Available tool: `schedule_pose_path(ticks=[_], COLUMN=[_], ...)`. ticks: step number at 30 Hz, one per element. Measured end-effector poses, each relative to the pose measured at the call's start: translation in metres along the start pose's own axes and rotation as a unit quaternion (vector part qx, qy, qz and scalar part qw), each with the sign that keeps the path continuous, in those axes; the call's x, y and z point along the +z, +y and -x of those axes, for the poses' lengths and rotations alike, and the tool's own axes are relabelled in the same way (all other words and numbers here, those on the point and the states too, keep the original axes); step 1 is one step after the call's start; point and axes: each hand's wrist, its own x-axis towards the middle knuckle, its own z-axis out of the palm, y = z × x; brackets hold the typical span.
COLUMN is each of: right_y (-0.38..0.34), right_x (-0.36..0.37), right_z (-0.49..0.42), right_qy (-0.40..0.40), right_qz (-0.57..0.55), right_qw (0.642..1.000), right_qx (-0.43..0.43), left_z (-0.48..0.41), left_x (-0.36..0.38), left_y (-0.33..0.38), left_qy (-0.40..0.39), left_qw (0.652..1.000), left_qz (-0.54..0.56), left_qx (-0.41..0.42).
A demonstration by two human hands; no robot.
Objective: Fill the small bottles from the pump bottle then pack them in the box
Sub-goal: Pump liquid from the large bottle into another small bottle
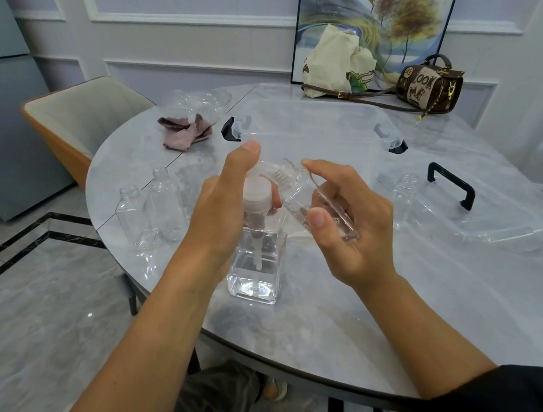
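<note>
Our left hand (225, 206) was wrapped around the neck of the pump bottle (257, 266), with one finger on top of the pump. The pump bottle stood upright on the table (424, 295), close to us, with clear liquid inside. Our right hand (347, 222) held a small bottle (318, 205) between thumb and fingers. We had it tipped over, with its open mouth right by the pump's spout. The clear box (326, 123) sat open behind our hands, farther back on the table. Its lid (483, 213), with a black handle, lay off to the right. More empty bottles (145, 210) stood on the left, near a pink cloth (186, 130).
</note>
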Motion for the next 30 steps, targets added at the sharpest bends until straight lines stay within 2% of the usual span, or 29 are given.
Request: schedule_pose_path(ticks=[30], right_y=[-0.0006], right_x=[-0.0003], right_z=[-0.0005], right_qy=[0.002], right_qz=[-0.01], right_qw=[1.0], right_qx=[0.009], left_z=[0.0044], left_x=[0.0039], left_y=[-0.0008], left_qy=[0.018], left_qw=[1.0], left_qz=[0.006], left_qx=[0.025])
